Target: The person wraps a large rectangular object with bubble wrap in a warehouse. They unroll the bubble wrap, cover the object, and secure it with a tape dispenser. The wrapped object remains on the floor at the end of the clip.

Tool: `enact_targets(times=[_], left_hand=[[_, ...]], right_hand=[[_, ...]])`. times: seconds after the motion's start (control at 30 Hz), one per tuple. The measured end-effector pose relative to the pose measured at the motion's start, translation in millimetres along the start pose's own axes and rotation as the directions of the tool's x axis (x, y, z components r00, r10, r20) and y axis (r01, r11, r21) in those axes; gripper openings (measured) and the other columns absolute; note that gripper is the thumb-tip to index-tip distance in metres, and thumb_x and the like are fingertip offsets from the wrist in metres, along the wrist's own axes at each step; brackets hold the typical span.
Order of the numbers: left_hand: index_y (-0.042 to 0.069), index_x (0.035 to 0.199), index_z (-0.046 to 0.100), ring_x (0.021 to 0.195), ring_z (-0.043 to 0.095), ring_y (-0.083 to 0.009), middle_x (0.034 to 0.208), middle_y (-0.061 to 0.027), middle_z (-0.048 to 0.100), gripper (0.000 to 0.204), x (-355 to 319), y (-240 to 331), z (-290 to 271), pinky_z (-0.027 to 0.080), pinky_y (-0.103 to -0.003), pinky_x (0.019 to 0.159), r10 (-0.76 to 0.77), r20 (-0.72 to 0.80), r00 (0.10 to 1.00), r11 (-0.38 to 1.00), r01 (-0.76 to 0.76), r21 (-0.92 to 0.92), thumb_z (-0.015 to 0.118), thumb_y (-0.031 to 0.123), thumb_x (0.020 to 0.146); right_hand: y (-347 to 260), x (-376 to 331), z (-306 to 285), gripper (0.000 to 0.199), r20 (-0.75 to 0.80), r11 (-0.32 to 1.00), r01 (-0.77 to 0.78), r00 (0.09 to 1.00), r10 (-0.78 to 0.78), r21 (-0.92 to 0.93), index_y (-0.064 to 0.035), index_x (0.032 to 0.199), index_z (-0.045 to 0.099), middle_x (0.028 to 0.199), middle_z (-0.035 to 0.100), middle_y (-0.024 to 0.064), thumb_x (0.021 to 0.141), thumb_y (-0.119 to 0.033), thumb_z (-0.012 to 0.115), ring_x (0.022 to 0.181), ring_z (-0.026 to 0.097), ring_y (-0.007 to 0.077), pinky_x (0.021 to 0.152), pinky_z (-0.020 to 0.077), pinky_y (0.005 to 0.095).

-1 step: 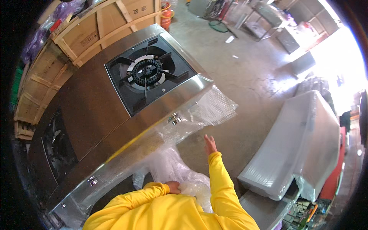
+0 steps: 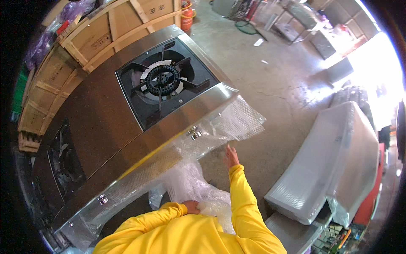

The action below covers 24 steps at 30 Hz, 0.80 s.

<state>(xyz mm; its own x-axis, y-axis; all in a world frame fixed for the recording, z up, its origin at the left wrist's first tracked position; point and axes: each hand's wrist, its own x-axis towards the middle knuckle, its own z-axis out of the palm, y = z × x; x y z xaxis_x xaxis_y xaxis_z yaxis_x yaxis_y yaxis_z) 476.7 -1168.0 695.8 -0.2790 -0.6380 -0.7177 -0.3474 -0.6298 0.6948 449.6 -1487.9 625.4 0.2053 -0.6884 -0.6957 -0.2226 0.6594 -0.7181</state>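
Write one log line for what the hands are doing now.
left hand: gripping bubble wrap | right hand: open, reaching the wrap on steel gas stove front

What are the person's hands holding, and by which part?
The left hand grips a bunched wad of bubble wrap. The right hand reaches the sheet's edge; grasp unclear.

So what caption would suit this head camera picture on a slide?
Person in yellow sleeves: right hand reaching to bubble wrap along a steel gas stove, left hand on bunched wrap.
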Motion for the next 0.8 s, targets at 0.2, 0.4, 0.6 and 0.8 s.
enact_targets(times=[0.2,0.4,0.6,0.8], left_hand=[[0.01,0.116,0.063,0.106,0.06,-0.036,0.114,-0.0197,0.063,0.055,36.0,26.2,-15.5,0.045,-0.045,0.094,-0.232,-0.249,0.94,0.946,0.159,-0.281,0.06,0.048,0.076],[0.01,0.122,0.058,0.111,0.057,-0.0362,0.12,-0.0204,0.06,0.057,63.7,96.8,-24.1,0.043,-0.044,0.096,-0.351,-0.361,0.864,0.916,0.237,-0.323,0.058,0.046,0.079],[0.009,0.122,0.058,0.112,0.056,-0.0356,0.122,-0.0188,0.059,0.051,71.5,136.5,-14.1,0.043,-0.044,0.096,-0.442,-0.433,0.785,0.846,0.206,-0.491,0.054,0.038,0.08],[0.008,0.121,0.058,0.111,0.057,-0.0351,0.12,-0.0198,0.06,0.051,88.5,145.2,18.9,0.043,-0.043,0.096,-0.455,-0.527,0.718,0.843,0.156,-0.515,0.054,0.032,0.077]], right_hand=[[-12.6,68.9,31.8,0.036,0.318,0.904,0.357,0.907,-0.275,-0.237,-0.006,0.067,0.058,0.05,0.045,-0.002,0.082,-0.036,0.072,0.04,0.043,0.0107,0.04,0.0446,0.028],[-51.7,54.2,2.1,0.028,0.473,0.932,0.138,0.88,0.04,-0.336,-0.0027,0.076,0.064,0.064,0.057,0.0017,0.082,-0.029,0.072,0.048,0.052,0.0122,0.045,0.0456,0.0276],[-65.6,106.1,-17.1,0.035,0.518,0.977,0.055,0.853,0.061,-0.206,-0.0071,0.103,0.063,0.095,0.06,0.0094,0.084,-0.037,0.068,0.057,0.059,0.0213,0.054,0.0512,0.0329],[-99.3,166.9,-21.1,0.042,0.662,0.452,0.634,0.74,-0.118,-0.628,-0.0044,0.107,0.062,0.094,0.061,0.0083,0.089,-0.042,0.061,0.06,0.057,0.0183,0.05,0.0478,0.0328]])
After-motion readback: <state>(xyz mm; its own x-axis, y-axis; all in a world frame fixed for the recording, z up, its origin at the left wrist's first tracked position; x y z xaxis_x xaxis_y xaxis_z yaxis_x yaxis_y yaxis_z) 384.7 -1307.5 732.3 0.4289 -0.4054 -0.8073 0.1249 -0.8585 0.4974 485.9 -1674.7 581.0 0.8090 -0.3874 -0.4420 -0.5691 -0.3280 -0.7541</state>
